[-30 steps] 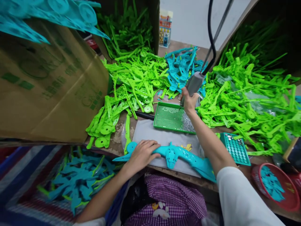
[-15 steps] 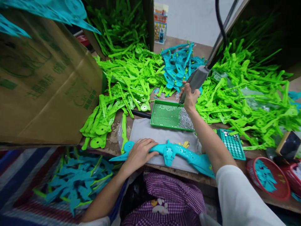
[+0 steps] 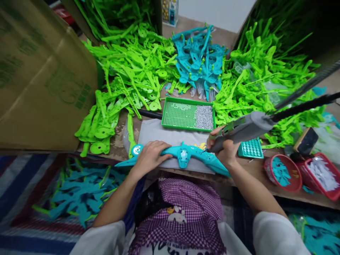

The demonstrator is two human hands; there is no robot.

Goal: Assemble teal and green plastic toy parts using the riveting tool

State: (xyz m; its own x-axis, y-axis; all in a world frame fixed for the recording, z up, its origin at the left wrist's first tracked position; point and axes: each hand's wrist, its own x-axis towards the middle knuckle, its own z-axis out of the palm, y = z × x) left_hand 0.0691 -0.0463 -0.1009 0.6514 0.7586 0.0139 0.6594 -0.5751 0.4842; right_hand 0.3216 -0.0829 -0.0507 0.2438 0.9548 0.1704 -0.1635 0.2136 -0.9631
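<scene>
My left hand (image 3: 152, 156) is closed over the left part of a long blue plastic bow-shaped piece (image 3: 183, 158), pressing it on a grey cloth (image 3: 150, 128) at the table's near edge. The piece lies flat, with a raised block in its middle and a round disc at its left end. In my right hand (image 3: 228, 150) is a grey electric screwdriver (image 3: 245, 128), tilted, its tip at the right arm of the bow-shaped piece. Beyond them lies a green perforated tray (image 3: 177, 126), with small silver screws (image 3: 204, 117) heaped at its right side.
Bright green plastic parts (image 3: 138, 67) pile up at left and right (image 3: 247, 92), with blue parts (image 3: 199, 60) between. A teal tray (image 3: 250, 148), red baskets (image 3: 294, 184) and a cardboard box (image 3: 45, 88) stand around. Blue pieces (image 3: 82, 194) lie low at left.
My right hand has brought the screwdriver from above the screw tray down to the right arm of the blue piece. My left hand keeps its hold. The view has tilted downward.
</scene>
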